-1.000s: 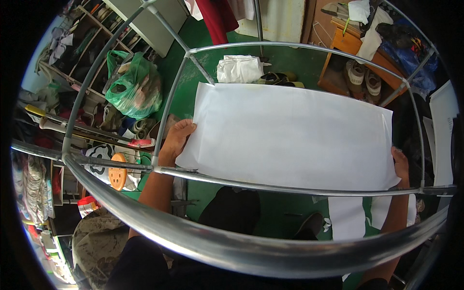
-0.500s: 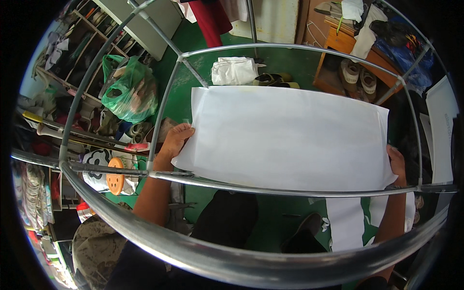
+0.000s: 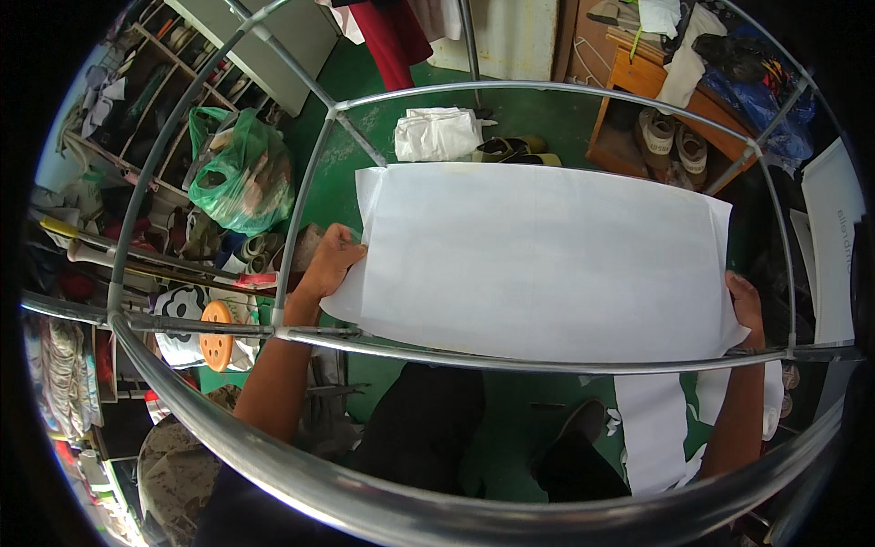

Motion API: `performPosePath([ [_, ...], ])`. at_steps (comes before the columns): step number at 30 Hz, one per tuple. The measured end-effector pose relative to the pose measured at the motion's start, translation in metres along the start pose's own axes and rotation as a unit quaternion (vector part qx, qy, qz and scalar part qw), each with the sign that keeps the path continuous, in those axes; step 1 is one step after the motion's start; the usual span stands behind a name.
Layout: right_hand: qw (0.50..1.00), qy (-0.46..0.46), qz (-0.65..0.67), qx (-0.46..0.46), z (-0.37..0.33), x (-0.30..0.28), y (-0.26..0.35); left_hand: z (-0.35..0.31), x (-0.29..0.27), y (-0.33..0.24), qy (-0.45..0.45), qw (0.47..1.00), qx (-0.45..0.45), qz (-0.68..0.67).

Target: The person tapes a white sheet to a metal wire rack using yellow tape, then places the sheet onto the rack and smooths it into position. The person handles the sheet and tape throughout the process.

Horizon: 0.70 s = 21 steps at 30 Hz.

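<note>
A large white sheet (image 3: 547,264), paper-like and slightly bowed, spans the space in front of me inside a grey metal tube frame (image 3: 538,88). My left hand (image 3: 334,263) is closed on its left edge, the fingers curled and the thumb towards the sheet. On the opposite side, the right edge is gripped by my right hand (image 3: 746,304), whose fingertips are partly hidden behind the sheet. The sheet's lower edge hangs just above the front tube (image 3: 510,365), and its lower right corner curls outward. Both my forearms come up behind the thick curved near tube.
White strips (image 3: 652,424) and scraps lie on the green floor beside my shoes. A green plastic bag (image 3: 241,173) stands at left near crowded shelves. Further off are a folded white bundle (image 3: 437,134), dark shoes, and an orange wooden cabinet (image 3: 629,87) holding sneakers. An orange stool seat (image 3: 216,335) is at left.
The sheet stays between both hands, almost in place. My left hand has tilted slightly, its knuckles higher, and the left edge flares out a little more. The view has shifted slightly.
</note>
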State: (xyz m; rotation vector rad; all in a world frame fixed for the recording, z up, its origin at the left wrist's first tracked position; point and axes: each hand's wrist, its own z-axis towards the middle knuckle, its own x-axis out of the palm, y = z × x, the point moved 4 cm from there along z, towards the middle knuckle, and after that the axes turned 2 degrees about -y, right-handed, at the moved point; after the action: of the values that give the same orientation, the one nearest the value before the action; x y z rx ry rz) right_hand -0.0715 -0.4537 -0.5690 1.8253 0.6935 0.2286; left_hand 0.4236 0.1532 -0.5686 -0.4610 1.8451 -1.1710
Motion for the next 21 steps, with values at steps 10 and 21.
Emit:
performPosePath([
  [10, 0.999, -0.007, -0.048, -0.023, 0.012, -0.020, -0.006, -0.027, 0.025, -0.083, -0.050, 0.995, 0.003, 0.091],
  [21, 0.994, -0.010, -0.103, -0.029, 0.023, -0.027, -0.010, -0.033, 0.027, -0.070, -0.034, 0.897, 0.225, 0.380],
])
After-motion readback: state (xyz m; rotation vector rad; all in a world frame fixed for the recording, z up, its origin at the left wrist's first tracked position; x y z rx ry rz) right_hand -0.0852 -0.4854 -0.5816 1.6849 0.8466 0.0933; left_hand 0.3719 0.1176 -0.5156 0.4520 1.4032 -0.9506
